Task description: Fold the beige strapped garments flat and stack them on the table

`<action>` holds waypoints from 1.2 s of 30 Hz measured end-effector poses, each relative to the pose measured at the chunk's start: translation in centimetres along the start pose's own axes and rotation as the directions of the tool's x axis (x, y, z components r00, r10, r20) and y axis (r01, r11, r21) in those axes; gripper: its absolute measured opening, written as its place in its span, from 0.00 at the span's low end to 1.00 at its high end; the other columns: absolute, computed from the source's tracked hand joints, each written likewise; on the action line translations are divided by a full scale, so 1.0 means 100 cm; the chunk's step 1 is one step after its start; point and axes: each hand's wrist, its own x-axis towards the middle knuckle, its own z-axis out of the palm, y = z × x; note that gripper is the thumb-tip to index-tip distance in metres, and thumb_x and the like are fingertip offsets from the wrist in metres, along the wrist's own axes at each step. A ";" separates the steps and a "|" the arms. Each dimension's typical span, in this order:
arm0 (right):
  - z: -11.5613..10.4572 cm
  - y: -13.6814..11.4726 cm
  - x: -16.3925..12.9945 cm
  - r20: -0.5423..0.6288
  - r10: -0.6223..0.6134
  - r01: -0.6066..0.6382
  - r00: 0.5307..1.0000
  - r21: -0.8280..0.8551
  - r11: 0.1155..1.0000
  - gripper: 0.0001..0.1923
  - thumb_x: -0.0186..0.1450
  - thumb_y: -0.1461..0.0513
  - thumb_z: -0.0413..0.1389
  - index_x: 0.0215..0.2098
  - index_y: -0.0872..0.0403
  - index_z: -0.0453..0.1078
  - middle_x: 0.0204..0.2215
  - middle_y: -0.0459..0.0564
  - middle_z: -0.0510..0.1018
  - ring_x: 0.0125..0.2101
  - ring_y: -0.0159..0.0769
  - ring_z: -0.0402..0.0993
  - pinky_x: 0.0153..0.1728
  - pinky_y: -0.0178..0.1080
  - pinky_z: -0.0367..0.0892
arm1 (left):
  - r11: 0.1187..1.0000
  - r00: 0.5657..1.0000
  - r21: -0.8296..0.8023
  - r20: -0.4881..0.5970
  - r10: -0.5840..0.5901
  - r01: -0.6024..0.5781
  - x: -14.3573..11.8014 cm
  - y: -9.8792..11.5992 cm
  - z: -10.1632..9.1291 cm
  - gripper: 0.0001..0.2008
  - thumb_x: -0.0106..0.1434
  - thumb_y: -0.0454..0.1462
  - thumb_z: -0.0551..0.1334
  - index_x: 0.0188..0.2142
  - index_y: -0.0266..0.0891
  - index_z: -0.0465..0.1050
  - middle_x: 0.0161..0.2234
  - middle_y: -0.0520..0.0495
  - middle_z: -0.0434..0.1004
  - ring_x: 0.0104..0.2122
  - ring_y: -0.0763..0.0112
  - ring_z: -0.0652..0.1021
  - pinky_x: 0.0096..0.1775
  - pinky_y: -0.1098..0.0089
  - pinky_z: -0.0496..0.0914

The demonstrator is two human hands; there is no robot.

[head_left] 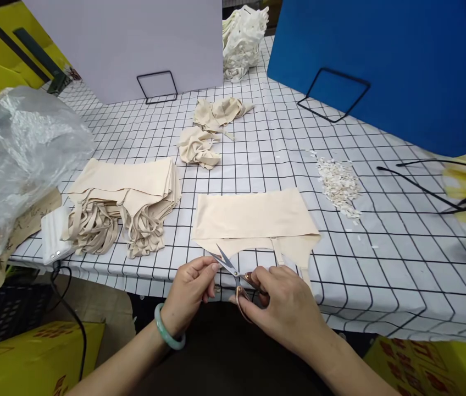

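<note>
In my right hand [284, 294] is a pair of scissors [228, 264] with brown handles, its blades parted and pointing up and left. My left hand [192, 286], a green bangle on its wrist, is closed in a pinch beside the blade tips; what its fingers hold is too small to make out. Just beyond both hands, a beige cloth garment piece [253, 214] lies flat near the table's front edge. A narrow strap runs across its lower right part, toward my right hand, which hides some of the cloth.
Left are stacked beige pieces [126, 179] with bunched straps, a white device [55, 236] with a cable, and a plastic bag [27, 154]. Crumpled beige cloths [200, 147] lie beyond. White scraps [340, 184] and glasses [426, 192] are right. Lilac [134, 44] and blue [385, 66] boards stand behind.
</note>
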 end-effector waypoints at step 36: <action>0.002 0.007 -0.004 0.068 0.003 -0.001 0.998 -0.023 1.000 0.13 0.60 0.54 0.62 0.27 0.53 0.68 0.18 0.43 0.68 0.21 0.32 0.62 0.29 0.36 0.56 | 1.000 1.000 0.011 0.003 -0.010 0.010 0.000 0.002 -0.001 0.22 0.59 0.52 0.66 0.39 0.35 0.77 0.15 0.56 0.66 0.16 0.80 0.63 0.20 0.78 0.57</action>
